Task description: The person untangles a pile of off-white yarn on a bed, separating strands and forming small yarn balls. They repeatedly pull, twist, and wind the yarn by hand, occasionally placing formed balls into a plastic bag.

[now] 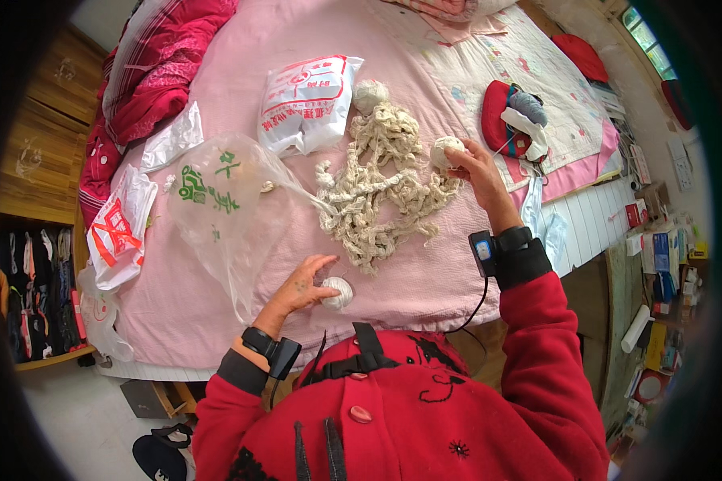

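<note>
On the pink bedspread lies a large tangle of cream yarn. My right hand has its fingers on a ball of cream yarn at the tangle's right side. Below the tangle, my left hand is spread with its thumb against a smaller white yarn ball. Another pale yarn ball touches the top of the tangle. A clear plastic bag with green print lies left of the yarn, one corner reaching it.
A stuffed white plastic bag lies beyond the tangle. More plastic bags are at the left, near a red quilt. At the right, a red pouch holds grey yarn. A cable hangs by my right wrist.
</note>
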Available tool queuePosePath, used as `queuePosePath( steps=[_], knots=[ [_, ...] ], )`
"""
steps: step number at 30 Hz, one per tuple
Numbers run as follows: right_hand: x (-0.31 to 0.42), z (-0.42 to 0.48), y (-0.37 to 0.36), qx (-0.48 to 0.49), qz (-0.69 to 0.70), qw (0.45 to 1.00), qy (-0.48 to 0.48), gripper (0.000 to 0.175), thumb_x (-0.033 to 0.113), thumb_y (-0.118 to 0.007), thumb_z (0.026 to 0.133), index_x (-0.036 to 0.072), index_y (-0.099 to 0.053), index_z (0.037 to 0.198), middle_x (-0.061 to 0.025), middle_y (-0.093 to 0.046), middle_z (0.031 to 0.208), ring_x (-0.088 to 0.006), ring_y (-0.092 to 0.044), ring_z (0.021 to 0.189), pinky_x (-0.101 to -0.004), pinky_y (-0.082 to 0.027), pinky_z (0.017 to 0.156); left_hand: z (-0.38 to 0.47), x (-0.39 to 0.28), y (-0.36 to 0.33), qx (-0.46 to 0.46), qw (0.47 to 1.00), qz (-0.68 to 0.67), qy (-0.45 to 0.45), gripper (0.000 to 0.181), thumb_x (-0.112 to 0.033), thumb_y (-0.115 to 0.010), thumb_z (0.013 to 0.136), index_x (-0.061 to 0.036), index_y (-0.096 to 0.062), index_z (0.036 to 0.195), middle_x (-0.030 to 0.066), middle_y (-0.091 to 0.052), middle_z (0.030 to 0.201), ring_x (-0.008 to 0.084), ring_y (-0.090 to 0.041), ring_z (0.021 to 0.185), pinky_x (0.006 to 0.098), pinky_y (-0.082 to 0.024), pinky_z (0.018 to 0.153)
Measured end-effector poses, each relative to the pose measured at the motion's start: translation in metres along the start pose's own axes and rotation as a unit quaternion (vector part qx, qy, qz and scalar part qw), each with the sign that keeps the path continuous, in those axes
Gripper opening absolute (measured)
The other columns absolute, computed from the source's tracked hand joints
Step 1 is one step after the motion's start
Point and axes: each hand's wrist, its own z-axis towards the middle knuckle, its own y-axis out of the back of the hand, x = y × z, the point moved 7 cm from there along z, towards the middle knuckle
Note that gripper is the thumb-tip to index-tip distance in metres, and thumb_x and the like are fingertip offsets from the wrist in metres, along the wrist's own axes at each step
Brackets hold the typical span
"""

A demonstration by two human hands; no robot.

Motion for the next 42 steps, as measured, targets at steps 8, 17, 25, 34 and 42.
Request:
queuePosePath(
  steps=[8,17,25,34,42],
  knots=[
    [-0.031,-0.063,-0.021,0.117,0.059,0.987,-0.091,0.037,0.028,-0.053,0.085,0.0,-0.051,0.109,-0.0078,-0.06,0.094,-0.0126,-0.06,0.076,-0.0217,-0.051,0.06,0.005,-0.02,0.025,-0.081,0.996,-0.038,-0.003,0.038,-0.016,-0.062,0.077,-0.0036,-0.054,0.112,0.0081,-0.056,0.107,0.018,-0.052,0.101,0.0303,-0.04,0.087],
    [-0.073,-0.123,-0.077,0.246,-0.372,0.894,0.037,0.049,0.036,-0.07,0.066,0.009,-0.055,0.104,-0.0152,-0.058,0.092,-0.0314,-0.057,0.085,-0.0372,-0.045,0.075,0.018,-0.025,0.004,-0.038,0.991,-0.125,0.004,0.031,-0.011,-0.059,0.081,-0.0012,-0.054,0.11,0.006,-0.059,0.101,0.0117,-0.055,0.09,0.0248,-0.044,0.08],
    [-0.082,-0.137,-0.087,0.221,-0.478,0.84,0.134,0.049,0.026,-0.071,0.064,0.013,-0.052,0.108,-0.0128,-0.051,0.092,-0.0313,-0.053,0.087,-0.0389,-0.045,0.071,0.023,-0.033,0.012,-0.084,0.99,-0.116,-0.014,0.029,-0.01,-0.058,0.081,-0.0018,-0.056,0.108,0.005,-0.06,0.094,0.0104,-0.056,0.084,0.0233,-0.044,0.076],
    [-0.091,-0.126,-0.09,0.236,-0.427,0.866,0.107,0.047,0.028,-0.072,0.064,0.011,-0.052,0.103,-0.0139,-0.052,0.083,-0.0311,-0.055,0.08,-0.0404,-0.044,0.066,0.046,-0.048,0.04,-0.172,0.981,-0.082,-0.031,0.028,-0.007,-0.056,0.08,-0.0025,-0.057,0.107,0.0018,-0.054,0.089,0.0102,-0.052,0.077,0.0229,-0.044,0.071],
    [-0.097,-0.11,-0.085,0.306,-0.337,0.89,0.022,0.047,0.028,-0.073,0.065,0.008,-0.056,0.104,-0.0135,-0.059,0.081,-0.0267,-0.059,0.072,-0.0354,-0.047,0.064,0.073,-0.057,0.049,-0.212,0.973,0.061,-0.073,0.03,-0.01,-0.058,0.075,-0.0033,-0.056,0.104,0.0085,-0.051,0.088,0.0185,-0.052,0.068,0.0288,-0.044,0.064]
  ],
)
